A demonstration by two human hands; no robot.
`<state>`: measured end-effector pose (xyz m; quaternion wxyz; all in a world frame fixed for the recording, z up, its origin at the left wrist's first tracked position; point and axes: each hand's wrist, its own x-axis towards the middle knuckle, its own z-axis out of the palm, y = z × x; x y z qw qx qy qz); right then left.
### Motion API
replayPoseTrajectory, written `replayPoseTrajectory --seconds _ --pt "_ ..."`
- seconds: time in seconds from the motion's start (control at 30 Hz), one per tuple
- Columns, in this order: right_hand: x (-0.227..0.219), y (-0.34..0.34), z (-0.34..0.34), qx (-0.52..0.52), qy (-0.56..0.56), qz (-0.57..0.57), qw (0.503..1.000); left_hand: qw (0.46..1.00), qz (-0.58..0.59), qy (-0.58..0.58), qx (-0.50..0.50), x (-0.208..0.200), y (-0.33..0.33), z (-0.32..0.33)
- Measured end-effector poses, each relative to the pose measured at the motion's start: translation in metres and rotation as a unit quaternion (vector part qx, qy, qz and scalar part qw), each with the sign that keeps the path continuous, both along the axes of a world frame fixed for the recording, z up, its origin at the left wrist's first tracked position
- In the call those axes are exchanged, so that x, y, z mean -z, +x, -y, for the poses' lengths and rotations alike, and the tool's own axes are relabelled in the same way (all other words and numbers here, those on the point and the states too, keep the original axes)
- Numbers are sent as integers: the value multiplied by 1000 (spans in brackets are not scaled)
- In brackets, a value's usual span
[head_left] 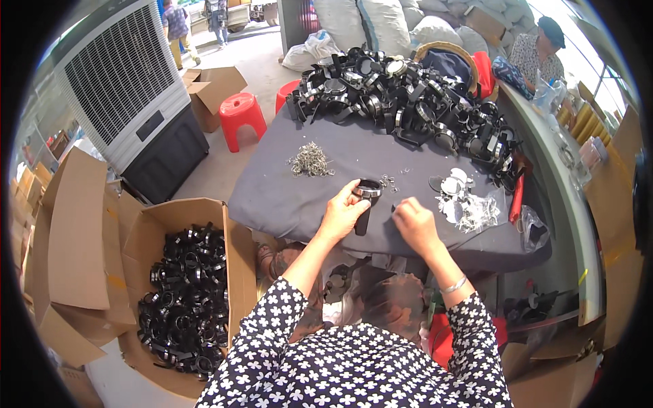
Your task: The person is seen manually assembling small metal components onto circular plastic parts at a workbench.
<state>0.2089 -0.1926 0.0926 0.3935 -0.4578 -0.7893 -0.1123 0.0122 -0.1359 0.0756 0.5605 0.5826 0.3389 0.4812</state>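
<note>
My left hand (343, 212) is closed on a black ring-shaped part (368, 193) with a silvery rim and a flat black stem. The stem hangs down toward the table's near edge. To the right, my right hand (415, 223) has its fingers pinched together, with a small dark bit at the fingertips that I cannot make out. Between and beyond the hands lie a few small metal pieces (388, 182). A pile of small metal clips (311, 160) sits farther left on the grey cloth-covered table (286, 197). White discs (454, 183) and a heap of thin clear-white pieces (478, 214) lie right of my right hand.
A large heap of black round parts (381, 95) covers the table's far side. At my left, a cardboard box (238, 272) holds many similar black parts. Beyond stand a red stool (241, 121) and an air cooler (126, 88). Another person (537, 58) sits at the far right.
</note>
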Motion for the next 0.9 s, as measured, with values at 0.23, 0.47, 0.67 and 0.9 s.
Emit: replayPoseTrajectory --seconds 0.23,0.47,0.67,0.9 --pt "16 -7 14 55 19 151 987 997 -62 7 33 -7 -6 -2" --pt "8 -14 20 77 26 177 981 993 4 -52 104 -4 -16 -2" --pt "-14 -6 9 89 91 132 983 995 74 -60 40 0 -5 -1" --pt "-26 -36 -45 3 114 -112 987 998 26 -26 44 1 -8 -3"
